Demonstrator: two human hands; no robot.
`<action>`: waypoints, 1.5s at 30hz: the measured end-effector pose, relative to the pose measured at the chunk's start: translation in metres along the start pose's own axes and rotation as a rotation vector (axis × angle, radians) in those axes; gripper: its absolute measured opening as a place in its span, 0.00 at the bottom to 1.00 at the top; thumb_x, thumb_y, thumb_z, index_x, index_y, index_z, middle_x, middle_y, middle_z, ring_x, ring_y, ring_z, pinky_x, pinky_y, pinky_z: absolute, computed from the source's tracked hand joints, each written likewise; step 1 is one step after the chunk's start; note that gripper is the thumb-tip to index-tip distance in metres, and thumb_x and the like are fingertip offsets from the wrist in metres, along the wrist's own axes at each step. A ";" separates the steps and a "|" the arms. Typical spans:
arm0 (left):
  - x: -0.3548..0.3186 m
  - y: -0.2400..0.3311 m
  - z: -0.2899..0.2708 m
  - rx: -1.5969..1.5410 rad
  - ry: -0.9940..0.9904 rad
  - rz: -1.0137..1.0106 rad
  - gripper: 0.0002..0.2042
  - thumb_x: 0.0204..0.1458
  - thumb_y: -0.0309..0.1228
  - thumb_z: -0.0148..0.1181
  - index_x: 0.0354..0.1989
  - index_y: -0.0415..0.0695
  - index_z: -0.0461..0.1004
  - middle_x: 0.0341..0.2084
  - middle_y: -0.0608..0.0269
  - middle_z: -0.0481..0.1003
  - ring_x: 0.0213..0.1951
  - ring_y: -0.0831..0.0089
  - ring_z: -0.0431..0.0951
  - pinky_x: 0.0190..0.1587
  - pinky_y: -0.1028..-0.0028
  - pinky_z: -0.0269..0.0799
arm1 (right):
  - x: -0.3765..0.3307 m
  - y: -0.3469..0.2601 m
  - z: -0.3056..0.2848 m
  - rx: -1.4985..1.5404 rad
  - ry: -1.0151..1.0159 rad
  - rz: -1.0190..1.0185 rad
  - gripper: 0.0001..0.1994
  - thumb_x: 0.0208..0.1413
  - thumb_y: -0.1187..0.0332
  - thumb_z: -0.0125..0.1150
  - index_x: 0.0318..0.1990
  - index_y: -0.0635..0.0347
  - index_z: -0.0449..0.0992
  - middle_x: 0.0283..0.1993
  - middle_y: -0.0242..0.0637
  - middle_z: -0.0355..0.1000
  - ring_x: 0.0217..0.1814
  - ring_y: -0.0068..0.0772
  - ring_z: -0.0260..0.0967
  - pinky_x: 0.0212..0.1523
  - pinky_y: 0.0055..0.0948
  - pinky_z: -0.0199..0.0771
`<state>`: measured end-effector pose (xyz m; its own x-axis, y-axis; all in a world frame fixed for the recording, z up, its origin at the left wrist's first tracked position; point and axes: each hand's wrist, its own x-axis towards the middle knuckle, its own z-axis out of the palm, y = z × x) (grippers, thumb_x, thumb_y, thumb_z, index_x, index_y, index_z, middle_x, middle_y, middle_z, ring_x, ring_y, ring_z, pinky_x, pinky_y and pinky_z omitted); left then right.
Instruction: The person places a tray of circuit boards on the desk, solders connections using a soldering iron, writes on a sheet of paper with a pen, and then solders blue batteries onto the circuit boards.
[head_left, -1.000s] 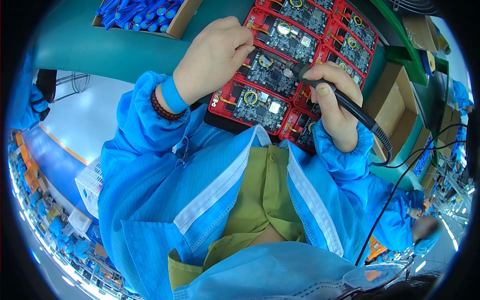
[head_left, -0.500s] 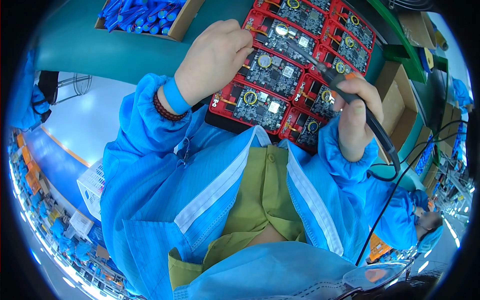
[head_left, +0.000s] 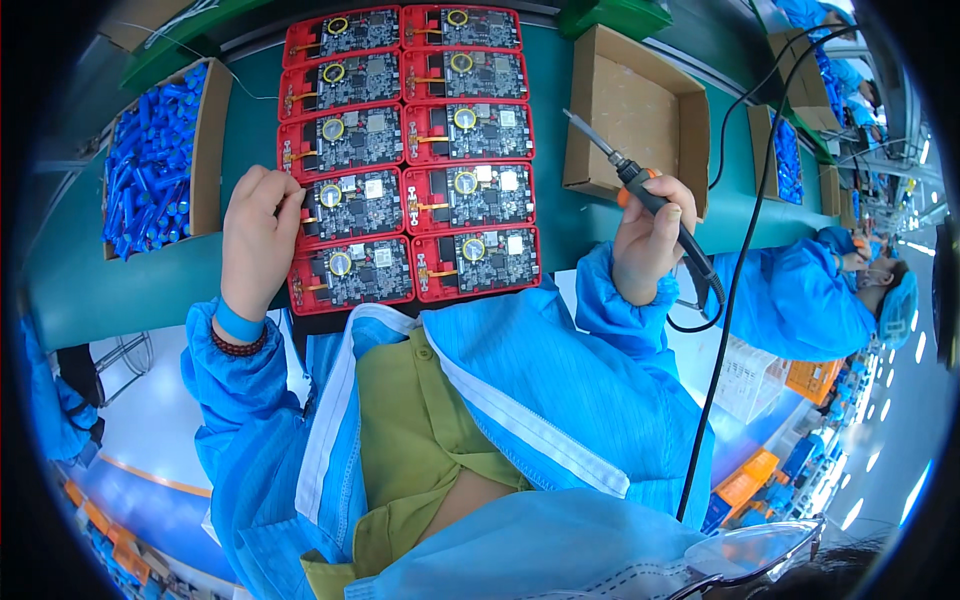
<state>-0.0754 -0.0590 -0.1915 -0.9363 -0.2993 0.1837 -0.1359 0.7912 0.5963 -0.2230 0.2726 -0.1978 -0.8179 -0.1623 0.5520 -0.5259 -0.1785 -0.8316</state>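
A tray of red-framed circuit boards lies in two columns on the green bench. My left hand rests at the tray's left edge, fingers pinched against the left board of the second row from the front; whether it holds anything is hidden. My right hand grips a black and orange soldering iron, lifted off to the right of the boards, its metal tip pointing up and left over an open cardboard box. The iron's black cable runs down past my right sleeve.
A cardboard box of blue cylindrical parts stands left of the boards. More boxes sit further right. Another person in a blue coat and cap works at the right. A green holder stands at the back.
The view has swung so the boards now lie straight ahead. My right hand has carried the soldering iron off the boards to the right. My left hand stays at the tray's left edge.
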 end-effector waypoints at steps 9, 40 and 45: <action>0.003 -0.007 0.008 0.034 0.030 0.007 0.02 0.49 0.21 0.56 0.29 0.37 0.70 0.27 0.52 0.68 0.33 0.54 0.71 0.35 0.63 0.67 | 0.019 0.023 -0.049 0.077 -0.092 0.096 0.19 0.60 0.55 0.51 0.36 0.67 0.71 0.33 0.42 0.66 0.23 0.23 0.62 0.28 0.18 0.64; 0.014 -0.129 -0.126 0.816 0.244 -0.089 0.08 0.46 0.28 0.57 0.34 0.39 0.70 0.31 0.49 0.73 0.36 0.50 0.74 0.38 0.59 0.71 | 0.037 -0.011 0.074 0.180 -0.441 0.117 0.20 0.61 0.54 0.49 0.46 0.66 0.68 0.38 0.46 0.69 0.37 0.31 0.66 0.45 0.31 0.64; 0.018 -0.108 -0.141 0.667 0.390 -0.181 0.09 0.46 0.27 0.57 0.35 0.38 0.69 0.31 0.50 0.74 0.35 0.53 0.76 0.39 0.62 0.71 | 0.034 -0.010 0.072 0.201 -0.424 0.099 0.20 0.62 0.55 0.48 0.46 0.66 0.68 0.40 0.45 0.69 0.37 0.30 0.66 0.45 0.31 0.64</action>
<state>-0.0318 -0.2248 -0.1421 -0.7167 -0.5216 0.4629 -0.5564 0.8279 0.0715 -0.2287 0.1993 -0.1659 -0.6720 -0.5623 0.4820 -0.3609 -0.3198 -0.8761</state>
